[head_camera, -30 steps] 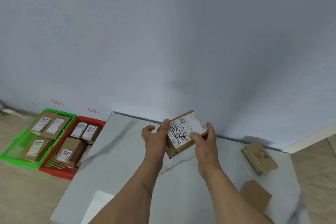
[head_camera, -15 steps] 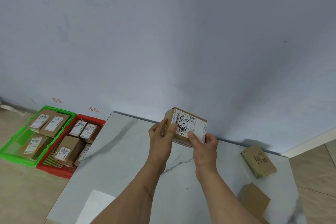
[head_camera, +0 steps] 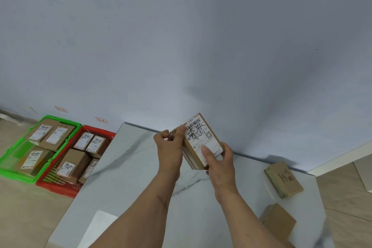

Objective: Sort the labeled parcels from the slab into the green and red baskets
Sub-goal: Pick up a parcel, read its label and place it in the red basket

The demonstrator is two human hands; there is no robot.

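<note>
Slab (head_camera: pixel 124 169) of white grey-veined marble carried two brown cardboard parcels (head_camera: pixel 283 179) at its right end, with the green plastic basket (head_camera: pixel 12 169) and red plastic basket (head_camera: pixel 60 187) on the floor to its left, both holding labeled boxes.
Above the slab, the brown cardboard parcel with a white barcode label (head_camera: pixel 201 141) was lifted and tilted; the left hand (head_camera: pixel 171 147) gripped its left edge and the right hand (head_camera: pixel 220 163) clasped its lower right corner, thumb on the label.

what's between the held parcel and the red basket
In the head view, only bare marble slab lies between the held parcel and the red basket.
</note>
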